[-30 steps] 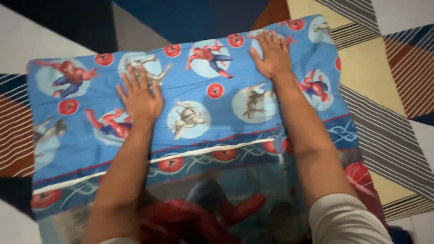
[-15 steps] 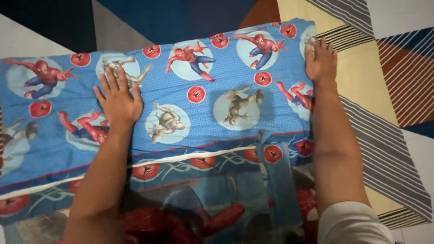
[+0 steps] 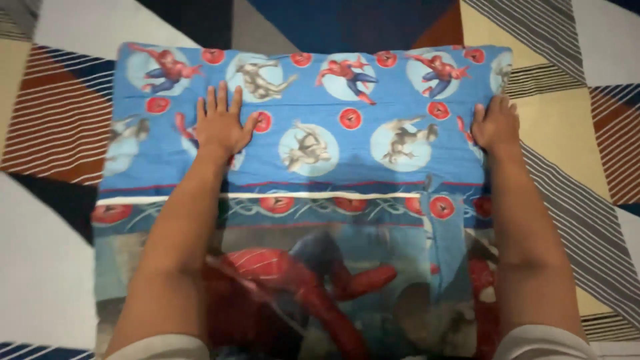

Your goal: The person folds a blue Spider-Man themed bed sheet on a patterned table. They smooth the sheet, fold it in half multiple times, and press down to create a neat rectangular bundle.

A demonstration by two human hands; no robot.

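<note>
Underneath lies a bedspread [image 3: 587,127] with geometric patches of brown, navy, cream and stripes. Across the centre of the frame sits a blue cartoon-print blanket [image 3: 347,143], already folded into a layered rectangle with its edges roughly squared. Left hand [image 3: 223,123] rests flat, fingers spread, at upper left; right hand [image 3: 495,125] curls onto the blanket's right edge. Smoothing appears unfinished.

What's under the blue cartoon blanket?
Around the blue cartoon-print folded blanket shows a patterned striped bedsheet. Directly beneath is covered. Left hand and right hand press on top.
</note>
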